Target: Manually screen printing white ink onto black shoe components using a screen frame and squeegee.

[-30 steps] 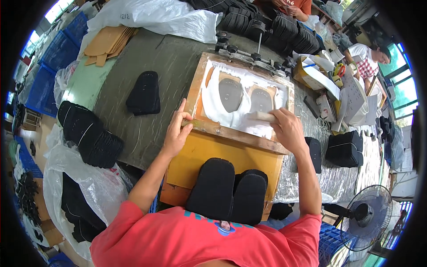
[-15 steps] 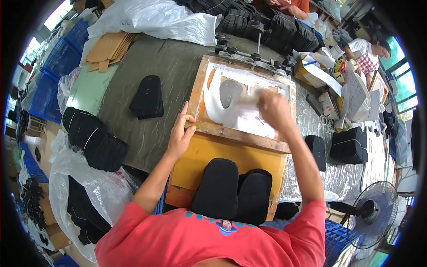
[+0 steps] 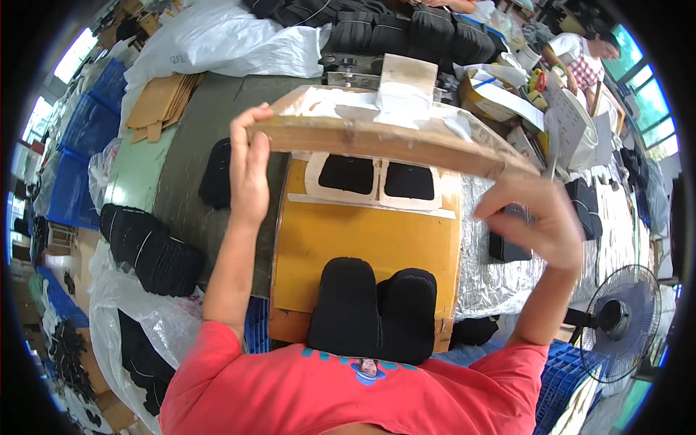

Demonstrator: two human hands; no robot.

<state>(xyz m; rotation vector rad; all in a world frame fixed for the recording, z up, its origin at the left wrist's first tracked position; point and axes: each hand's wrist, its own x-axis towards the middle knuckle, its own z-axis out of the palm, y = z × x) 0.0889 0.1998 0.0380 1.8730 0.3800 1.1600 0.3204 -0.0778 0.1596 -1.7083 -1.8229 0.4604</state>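
Note:
A wooden screen frame (image 3: 406,142) smeared with white paste is tilted up, its near edge raised off the yellow board (image 3: 370,239). My left hand (image 3: 250,167) is closed around the frame's left corner. By the right corner my right hand (image 3: 540,221) is blurred, its thumb and fingers apart with nothing seen between them. A flat scraper (image 3: 408,76), white with paste at its lower part, stands in the frame. Under the frame, two black pieces (image 3: 346,175) show inside a pale template (image 3: 315,177) on the board.
Two black pad stacks (image 3: 344,304) lie at the board's near edge. More black stacks stand left (image 3: 148,246) and right (image 3: 582,210). A fan (image 3: 616,319) is at lower right. A cluttered box (image 3: 493,98) sits at back right; another person (image 3: 580,61) is beyond it.
The frame's near edge has been lifted from the board, uncovering the pieces beneath. My left hand rose with it. My right hand let go of the scraper and moved right toward the frame's corner.

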